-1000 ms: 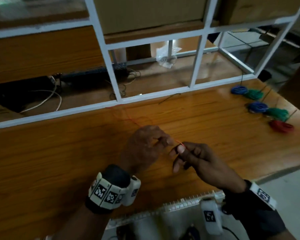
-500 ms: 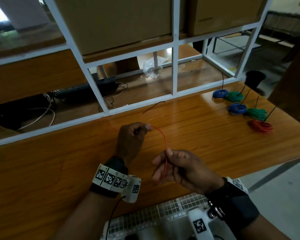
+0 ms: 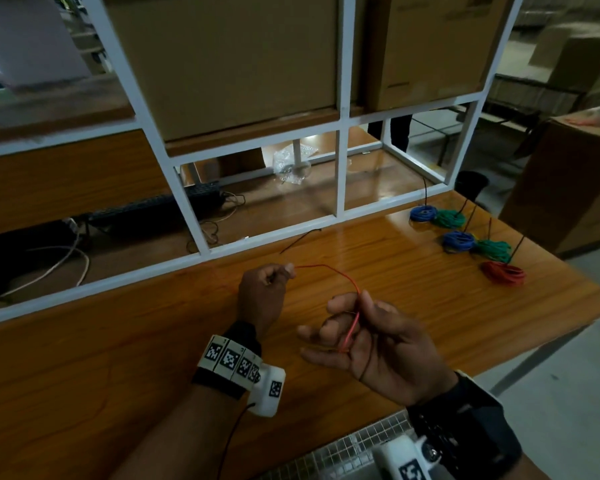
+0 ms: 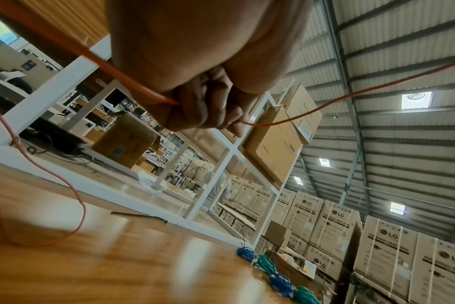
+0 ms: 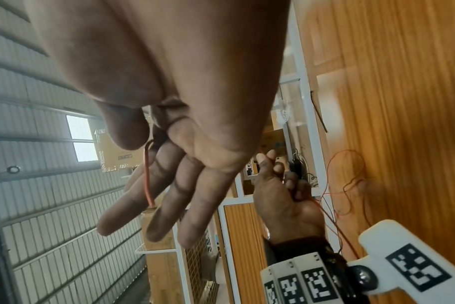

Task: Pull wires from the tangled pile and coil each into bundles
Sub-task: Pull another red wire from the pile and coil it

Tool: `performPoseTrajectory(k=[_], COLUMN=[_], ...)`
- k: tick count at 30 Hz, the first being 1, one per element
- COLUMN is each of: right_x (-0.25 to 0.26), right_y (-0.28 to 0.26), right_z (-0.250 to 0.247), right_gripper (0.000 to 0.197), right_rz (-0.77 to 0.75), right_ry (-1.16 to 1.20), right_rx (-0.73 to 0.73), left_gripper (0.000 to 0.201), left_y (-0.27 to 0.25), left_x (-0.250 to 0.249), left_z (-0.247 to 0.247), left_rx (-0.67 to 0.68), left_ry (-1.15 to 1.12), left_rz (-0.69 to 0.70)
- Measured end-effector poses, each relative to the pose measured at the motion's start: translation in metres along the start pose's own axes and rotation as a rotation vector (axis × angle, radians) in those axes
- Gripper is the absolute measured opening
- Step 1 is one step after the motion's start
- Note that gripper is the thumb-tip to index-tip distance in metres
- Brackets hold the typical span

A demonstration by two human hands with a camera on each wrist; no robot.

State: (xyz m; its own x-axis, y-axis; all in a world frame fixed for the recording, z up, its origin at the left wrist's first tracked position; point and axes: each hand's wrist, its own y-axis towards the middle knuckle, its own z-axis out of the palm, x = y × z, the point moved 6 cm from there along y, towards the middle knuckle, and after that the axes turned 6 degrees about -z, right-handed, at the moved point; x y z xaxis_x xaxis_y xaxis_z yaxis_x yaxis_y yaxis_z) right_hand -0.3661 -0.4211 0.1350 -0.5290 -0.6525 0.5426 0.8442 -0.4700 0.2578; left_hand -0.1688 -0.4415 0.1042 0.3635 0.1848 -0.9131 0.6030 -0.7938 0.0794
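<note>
Red wire (image 3: pixel 329 270) arcs above the wooden table (image 3: pixel 413 299) between both hands. Left hand (image 3: pixel 262 292): fingers curled around the wire, thumb pinching it. Right hand (image 3: pixel 371 336): thumb pins the wire end against the extended fingers. Five coiled bundles (image 3: pixel 459 239) lie at the table's far right

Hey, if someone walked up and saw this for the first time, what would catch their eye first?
Probably the thin red wire arching above the wooden table, pinched by the left hand at one end and by the right hand at the other. Next, the finished coils in blue, green and red, lined up at the table's far right corner.
</note>
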Motion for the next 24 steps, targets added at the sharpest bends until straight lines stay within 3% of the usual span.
performPoseTrajectory(k=[3,7,9,13,15,18,19,21,24], right_x=[-0.003,0.002,0.005,0.014,0.028,0.047,0.047,0.033,0.000], right_y=[0.007,0.024,0.034,0.049,0.059,0.067,0.069,0.069,0.062], right_z=[0.005,0.009,0.008,0.005,-0.003,-0.029,-0.040,-0.070,-0.104], right_gripper=[0.034,0.027,0.032,0.039,0.039,0.033,0.032,0.029,0.027], right_rz=[-0.021,-0.120,-0.156,-0.223,-0.331,-0.525,-0.527,-0.366,0.022], right_ry=[-0.043,-0.064,-0.073,-0.218,-0.483,-1.177,-1.374,-1.589,-1.735], right_rx=[-0.011,-0.044,-0.061,-0.079,-0.132,-0.243,-0.245,-0.200,-0.041], left_gripper=[0.026,0.016,0.029,0.032,0.024,0.021,0.018,0.018,0.010], left_y=[0.004,0.005,-0.004,-0.025,-0.036,-0.050,-0.055,-0.056,-0.051], left_x=[0.017,0.049,0.054,0.051,0.049,0.046,0.046,0.051,0.049], left_z=[0.002,0.019,0.019,0.012,0.009,0.000,-0.004,-0.014,-0.036], left_rx=[0.038,0.250,0.236,0.230,0.290,0.353,0.359,0.351,0.329], left_ry=[0.002,0.094,0.199,0.013,0.019,0.045,0.031,0.033,0.171], left_rz=[-0.052,-0.109,-0.074,-0.092,-0.141,-0.132,-0.159,-0.184,-0.108])
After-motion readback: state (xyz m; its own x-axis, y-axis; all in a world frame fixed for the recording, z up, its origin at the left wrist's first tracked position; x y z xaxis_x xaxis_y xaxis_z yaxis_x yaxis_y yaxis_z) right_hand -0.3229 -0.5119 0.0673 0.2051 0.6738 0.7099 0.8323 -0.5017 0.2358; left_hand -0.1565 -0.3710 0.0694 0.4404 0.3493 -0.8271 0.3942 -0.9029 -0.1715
